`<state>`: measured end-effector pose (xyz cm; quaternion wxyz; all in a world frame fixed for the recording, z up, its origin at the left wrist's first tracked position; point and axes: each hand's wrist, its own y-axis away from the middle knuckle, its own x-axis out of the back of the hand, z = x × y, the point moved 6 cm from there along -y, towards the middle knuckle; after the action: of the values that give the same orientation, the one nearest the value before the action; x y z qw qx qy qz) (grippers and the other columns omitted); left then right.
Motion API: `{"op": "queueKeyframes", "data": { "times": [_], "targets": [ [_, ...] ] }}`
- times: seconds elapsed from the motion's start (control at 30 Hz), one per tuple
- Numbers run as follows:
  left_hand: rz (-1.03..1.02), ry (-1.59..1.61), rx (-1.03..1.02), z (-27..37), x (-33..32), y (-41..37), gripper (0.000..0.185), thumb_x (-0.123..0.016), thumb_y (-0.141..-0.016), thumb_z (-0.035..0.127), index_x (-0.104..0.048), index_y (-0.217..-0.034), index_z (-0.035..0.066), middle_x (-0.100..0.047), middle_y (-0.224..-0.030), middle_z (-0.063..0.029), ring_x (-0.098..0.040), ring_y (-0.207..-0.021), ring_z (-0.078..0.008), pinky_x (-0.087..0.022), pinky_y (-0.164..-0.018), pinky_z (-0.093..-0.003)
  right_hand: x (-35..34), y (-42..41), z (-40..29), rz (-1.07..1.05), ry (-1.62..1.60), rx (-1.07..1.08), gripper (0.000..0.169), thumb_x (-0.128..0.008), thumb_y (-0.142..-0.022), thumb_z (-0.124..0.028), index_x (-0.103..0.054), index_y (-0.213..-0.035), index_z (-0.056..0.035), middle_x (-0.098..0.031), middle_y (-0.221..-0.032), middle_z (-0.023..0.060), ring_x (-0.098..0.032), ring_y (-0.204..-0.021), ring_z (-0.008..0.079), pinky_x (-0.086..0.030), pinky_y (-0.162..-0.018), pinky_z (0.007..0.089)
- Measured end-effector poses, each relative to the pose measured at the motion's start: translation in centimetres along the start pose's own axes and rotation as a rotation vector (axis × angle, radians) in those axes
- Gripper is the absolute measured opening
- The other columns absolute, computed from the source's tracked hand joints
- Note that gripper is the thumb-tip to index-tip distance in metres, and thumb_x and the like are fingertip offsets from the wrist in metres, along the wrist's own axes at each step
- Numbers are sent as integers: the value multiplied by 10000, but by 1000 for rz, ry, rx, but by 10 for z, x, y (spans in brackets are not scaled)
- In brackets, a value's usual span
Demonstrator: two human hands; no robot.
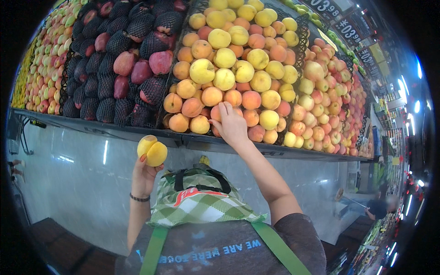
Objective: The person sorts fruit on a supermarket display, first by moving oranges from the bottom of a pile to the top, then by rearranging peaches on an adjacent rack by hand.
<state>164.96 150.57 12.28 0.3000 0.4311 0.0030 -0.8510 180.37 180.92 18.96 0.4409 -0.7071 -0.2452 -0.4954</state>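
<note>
A yellow peach (152,150) with a deep crease is held up in my left hand (146,173), over the floor just in front of the fruit stand. My right hand (233,125) reaches onto the front of the heap of yellow and orange peaches (224,79). Its fingers rest over an orange peach (216,113) near the front edge, partly hidden by the hand; whether they grip it I cannot tell.
Dark red apples (124,63), many in black foam nets, lie left of the peaches, with paler apples (319,99) to the right. The stand's dark front edge (202,138) runs across. A person (376,208) holding a pole stands at the far right.
</note>
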Motion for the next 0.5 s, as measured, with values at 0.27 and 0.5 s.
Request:
{"op": "queueKeyframes", "data": {
  "times": [0.27,0.5],
  "targets": [
    [21,-14,10,-2,-4,1,541,-608,-1100,357,-537,-1530,37,-691,-1404,-126,-705,-1154,-251,-594,-940,-401,-20,-35,6,111,127,-122,503,-830,-878,-503,-681,-948,-28,-606,-1042,148,-588,-1016,348,-500,-873,448],
    [24,-21,28,-1,-7,-6,538,-597,-1107,345,-521,-1545,42,-684,-1420,-128,-702,-1172,-256,-595,-944,-406,-29,-52,11,309,-68,-164,502,-858,-878,-498,-671,-894,-32,-627,-936,160,-619,-946,366,-529,-856,474]
  ]
}}
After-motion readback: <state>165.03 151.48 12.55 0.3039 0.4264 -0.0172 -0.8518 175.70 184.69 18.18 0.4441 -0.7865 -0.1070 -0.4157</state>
